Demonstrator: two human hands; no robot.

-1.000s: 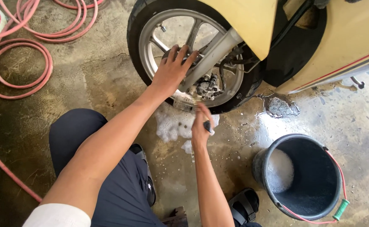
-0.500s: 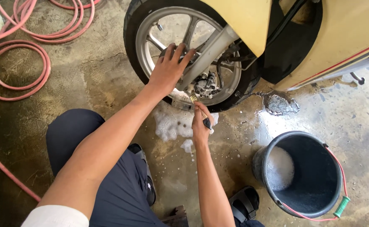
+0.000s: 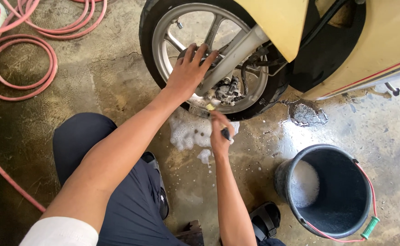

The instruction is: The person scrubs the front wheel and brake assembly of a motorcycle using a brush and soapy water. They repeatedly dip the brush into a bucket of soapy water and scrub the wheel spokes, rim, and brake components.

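Note:
My left hand (image 3: 188, 70) rests with fingers spread on the silver spoked rim of a motorbike's front wheel (image 3: 163, 41), near the hub. Just below the wheel, my right hand (image 3: 219, 132) grips a small brush (image 3: 210, 107) whose pale tip touches the lower rim beside the brake caliper (image 3: 227, 91). White soap foam (image 3: 188, 132) lies on the wet concrete under the wheel. The cream-yellow fender (image 3: 277, 23) covers the wheel's right side.
A black bucket (image 3: 341, 232) with soapy water, a red wire handle and a green grip stands at the lower right. Pink hose (image 3: 22, 59) coils lie at the upper left. My dark-trousered knee (image 3: 81, 141) and black sandal (image 3: 266, 218) are below. The floor is wet.
My right hand has lifted slightly, bringing the brush tip up against the lower rim. The left hand has stayed on the wheel.

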